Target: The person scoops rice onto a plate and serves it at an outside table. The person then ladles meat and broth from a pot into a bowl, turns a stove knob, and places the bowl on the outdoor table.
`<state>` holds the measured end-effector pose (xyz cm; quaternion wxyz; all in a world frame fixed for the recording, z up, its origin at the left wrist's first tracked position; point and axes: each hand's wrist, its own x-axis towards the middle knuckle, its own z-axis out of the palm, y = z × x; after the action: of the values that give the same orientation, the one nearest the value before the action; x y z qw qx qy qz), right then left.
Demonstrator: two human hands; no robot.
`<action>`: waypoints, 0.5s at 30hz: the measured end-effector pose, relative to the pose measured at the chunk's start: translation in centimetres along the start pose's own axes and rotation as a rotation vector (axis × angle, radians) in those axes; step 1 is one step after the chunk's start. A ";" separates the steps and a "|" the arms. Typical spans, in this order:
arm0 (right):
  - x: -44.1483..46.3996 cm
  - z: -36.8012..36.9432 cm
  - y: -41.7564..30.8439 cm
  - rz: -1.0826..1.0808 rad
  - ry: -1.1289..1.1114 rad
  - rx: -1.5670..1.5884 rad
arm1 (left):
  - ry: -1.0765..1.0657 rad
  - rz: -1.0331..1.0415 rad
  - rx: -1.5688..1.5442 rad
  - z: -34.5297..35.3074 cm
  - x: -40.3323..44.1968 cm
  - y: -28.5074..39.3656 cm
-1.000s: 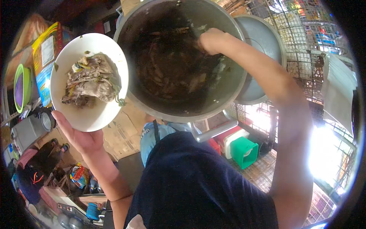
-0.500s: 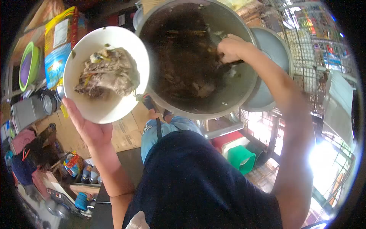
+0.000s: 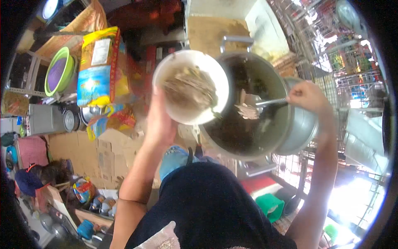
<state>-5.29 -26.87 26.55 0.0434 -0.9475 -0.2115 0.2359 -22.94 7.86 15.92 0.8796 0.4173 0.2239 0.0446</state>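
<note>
My left hand (image 3: 161, 122) grips a white bowl (image 3: 222, 83) from below and its left side. Pieces of cooked meat (image 3: 190, 88) fill the middle of the bowl. To its right is a large metal pot (image 3: 278, 85) with dark broth inside, and the bowl overlaps the pot's left rim. My right hand (image 3: 307, 97), above the pot's right rim, is closed around the handle of a metal spoon (image 3: 273, 101). Shredded meat (image 3: 248, 111) rides on the spoon's end over the broth and hides its shape.
A grey round metal vessel or lid (image 3: 304, 130) sits against the pot's right side. Wire mesh (image 3: 352, 87) lines the right. A yellow-and-blue sack (image 3: 94, 85) and a green basin (image 3: 66, 62) stand at left. Below the pot is a green container (image 3: 270, 207).
My right hand has come up out of the pot toward the right, and the spoon with meat now shows. In view, the bowl and pot sit farther right, and the bowl overlaps the pot.
</note>
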 end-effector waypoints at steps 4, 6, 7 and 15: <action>-2.6 -2.4 -0.5 0.026 0.246 0.166 | -0.231 -0.108 0.044 0.4 3.5 0.7; -3.8 -4.5 -4.2 0.189 0.317 0.166 | -0.322 -0.123 0.065 0.7 5.4 0.4; -4.0 -5.3 -5.4 0.233 0.311 0.162 | -0.377 -0.118 0.077 0.5 6.4 -0.1; -3.1 -4.3 -13.2 0.232 0.418 -0.245 | -0.609 -0.377 0.048 2.7 9.7 -0.5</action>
<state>-10.81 -16.10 34.05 -0.0563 -0.9917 -0.1150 0.0113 -13.09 8.19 13.57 0.8887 0.3834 0.0258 -0.2502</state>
